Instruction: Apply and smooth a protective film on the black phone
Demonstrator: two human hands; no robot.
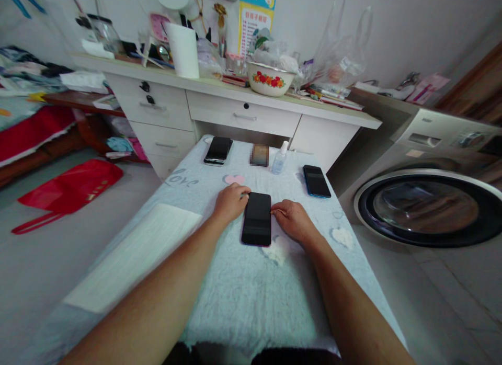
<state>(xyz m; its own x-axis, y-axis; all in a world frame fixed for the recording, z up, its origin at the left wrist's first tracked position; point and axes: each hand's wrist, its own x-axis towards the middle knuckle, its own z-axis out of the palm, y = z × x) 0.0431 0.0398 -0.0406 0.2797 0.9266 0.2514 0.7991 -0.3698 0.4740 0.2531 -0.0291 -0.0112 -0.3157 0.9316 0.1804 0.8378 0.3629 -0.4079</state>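
Note:
A black-screened smartphone (257,218) lies face up on the cloth-covered table, its dark screen toward me. My left hand (232,202) is closed at the phone's upper left edge, fingertips against its side. From the other side, my right hand (292,218) holds the right edge with its fingers pressed together. Beyond them stand a small clear spray bottle (280,158) and a blurred-out small item (259,155). A stack of phones (218,150) rests at the far left of the table, and another phone (317,181) lies at the right.
A whitish flat sheet (135,258) lies on the table's left side. Behind the table is a white desk (243,111) with a flowered enamel bowl (270,80) and a paper roll (183,51). A washing machine (439,140) stands right; a red bag (74,184) lies on the floor.

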